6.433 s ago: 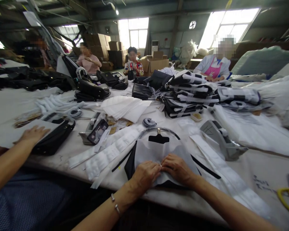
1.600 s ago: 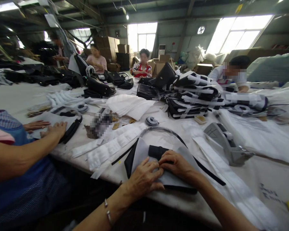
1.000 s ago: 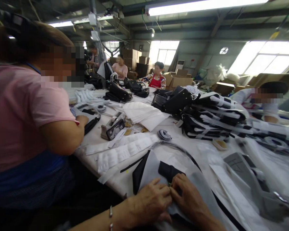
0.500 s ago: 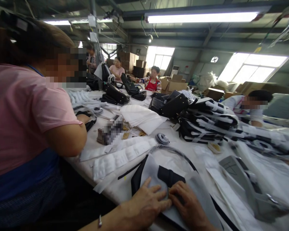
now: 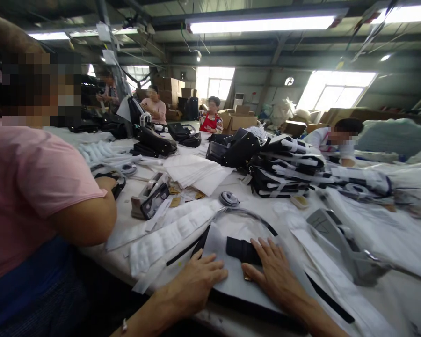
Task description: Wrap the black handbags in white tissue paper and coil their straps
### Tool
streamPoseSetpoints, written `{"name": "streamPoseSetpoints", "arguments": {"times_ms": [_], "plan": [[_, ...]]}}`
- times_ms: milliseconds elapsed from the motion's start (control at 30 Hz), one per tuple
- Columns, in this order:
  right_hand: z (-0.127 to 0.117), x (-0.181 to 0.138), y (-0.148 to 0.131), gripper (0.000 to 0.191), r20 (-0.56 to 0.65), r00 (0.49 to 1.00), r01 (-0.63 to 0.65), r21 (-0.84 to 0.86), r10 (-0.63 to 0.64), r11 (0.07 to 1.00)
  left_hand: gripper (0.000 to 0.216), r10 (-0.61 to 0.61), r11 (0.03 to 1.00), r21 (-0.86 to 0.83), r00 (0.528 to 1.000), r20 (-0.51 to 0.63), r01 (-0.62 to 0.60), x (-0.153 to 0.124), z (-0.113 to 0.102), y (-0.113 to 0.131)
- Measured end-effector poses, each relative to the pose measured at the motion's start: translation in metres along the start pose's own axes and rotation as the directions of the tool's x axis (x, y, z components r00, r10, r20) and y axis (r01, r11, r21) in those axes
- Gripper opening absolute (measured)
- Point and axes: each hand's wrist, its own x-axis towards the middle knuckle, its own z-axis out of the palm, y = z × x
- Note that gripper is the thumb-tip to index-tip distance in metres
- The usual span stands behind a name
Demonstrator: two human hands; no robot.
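A black handbag [image 5: 252, 302] lies flat on the table edge in front of me, with a pale translucent sheet [image 5: 219, 243] over its face. A dark flap tab [image 5: 235, 248] shows through a gap in the sheet, and a small gold-coloured metal piece [image 5: 246, 277] sits at its lower end. The bag's wrapped handle [image 5: 257, 216] arches away from me. My left hand [image 5: 201, 278] rests open on the left part of the sheet. My right hand [image 5: 272, 267] lies spread and flat over the right end of the tab and the sheet.
A grey tape dispenser [image 5: 345, 245] stands right of the bag. Beyond are a tape roll [image 5: 228, 198], a second dispenser [image 5: 150, 199], white sheets [image 5: 198, 171] and stacked black bags [image 5: 284, 175]. A co-worker in a pink shirt [image 5: 38, 182] sits close on my left.
My hands have moved apart. The right hand, bent at the tab's lower end before, now lies spread higher over the tab; the left has shifted left. The camera view has turned slightly right.
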Motion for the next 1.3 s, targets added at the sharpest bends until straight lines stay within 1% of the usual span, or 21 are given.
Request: {"name": "streamPoseSetpoints", "arguments": {"times_ms": [67,167,233,333,367,433,500,567,633,700,733,767,867,967,1033,1100,1200,1300], "plan": [[-0.002,0.002,0.002,0.079,0.019,1.0,-0.023,-0.012,0.023,1.0,0.043,-0.016,0.996,-0.083,1.0,0.022,0.018,-0.006,-0.005,-0.001],[-0.009,0.003,0.002,0.08,0.064,0.998,-0.027,0.026,0.026,0.999,0.071,-0.051,0.993,-0.101,0.997,0.059,0.057,-0.009,-0.005,-0.001],[-0.019,0.004,0.0,0.082,0.139,0.99,-0.044,0.072,0.033,0.996,0.076,-0.071,0.996,-0.057,0.995,0.074,0.076,-0.008,0.002,-0.001],[-0.041,0.011,-0.005,0.085,0.248,0.969,-0.06,0.157,0.019,0.986,0.076,-0.04,0.999,0.035,0.998,0.046,0.038,-0.007,0.015,-0.004],[-0.049,0.014,-0.008,0.086,0.267,0.964,-0.047,0.184,-0.004,0.982,0.074,-0.024,0.998,0.065,0.999,0.025,0.022,-0.007,0.019,-0.006],[-0.064,0.022,-0.015,0.088,0.282,0.955,0.021,0.235,-0.089,0.972,0.067,-0.003,0.993,0.12,1.0,-0.021,0.006,-0.007,0.024,-0.007],[-0.073,0.028,-0.024,0.087,0.274,0.94,0.124,0.287,-0.205,0.95,0.063,0.001,0.988,0.156,0.999,-0.046,0.006,-0.008,0.026,-0.008],[-0.076,0.03,-0.03,0.081,0.243,0.911,0.243,0.334,-0.332,0.911,0.062,0.006,0.987,0.161,0.999,-0.046,0.002,-0.009,0.026,-0.01],[-0.071,0.026,-0.031,0.073,0.216,0.872,0.349,0.356,-0.44,0.867,0.064,0.005,0.989,0.146,0.999,-0.039,0.0,-0.011,0.027,-0.012],[-0.061,0.018,-0.027,0.061,0.211,0.843,0.407,0.352,-0.495,0.843,0.064,0.014,0.989,0.147,0.999,-0.05,-0.007,-0.013,0.03,-0.016],[-0.056,0.012,-0.024,0.056,0.213,0.841,0.411,0.347,-0.497,0.843,0.064,0.028,0.986,0.163,0.997,-0.071,-0.016,-0.015,0.033,-0.019],[-0.05,0.008,-0.019,0.054,0.194,0.851,0.41,0.335,-0.488,0.848,0.063,0.046,0.981,0.194,0.993,-0.107,-0.025,-0.016,0.037,-0.022],[-0.034,-0.001,-0.004,0.063,0.091,0.875,0.434,0.287,-0.475,0.854,0.056,0.116,0.936,0.35,0.965,-0.236,-0.027,-0.019,0.054,-0.031],[-0.014,0.0,0.008,0.067,0.012,0.864,0.488,0.23,-0.504,0.842,0.048,0.162,0.879,0.476,0.929,-0.331,0.016,-0.021,0.074,-0.04],[0.0,0.003,0.013,0.071,-0.035,0.853,0.517,0.191,-0.521,0.834,0.047,0.19,0.869,0.494,0.902,-0.388,0.03,-0.023,0.086,-0.045],[0.011,0.003,0.015,0.075,-0.081,0.844,0.535,0.162,-0.53,0.829,0.047,0.195,0.878,0.478,0.89,-0.413,0.029,-0.024,0.095,-0.05],[0.014,-0.001,0.013,0.079,-0.108,0.843,0.538,0.155,-0.527,0.828,0.048,0.2,0.874,0.485,0.891,-0.408,0.026,-0.024,0.095,-0.053],[0.005,-0.006,0.01,0.08,-0.058,0.859,0.51,0.19,-0.509,0.839,0.046,0.249,0.845,0.535,0.881,-0.403,0.005,-0.022,0.08,-0.053]]}}
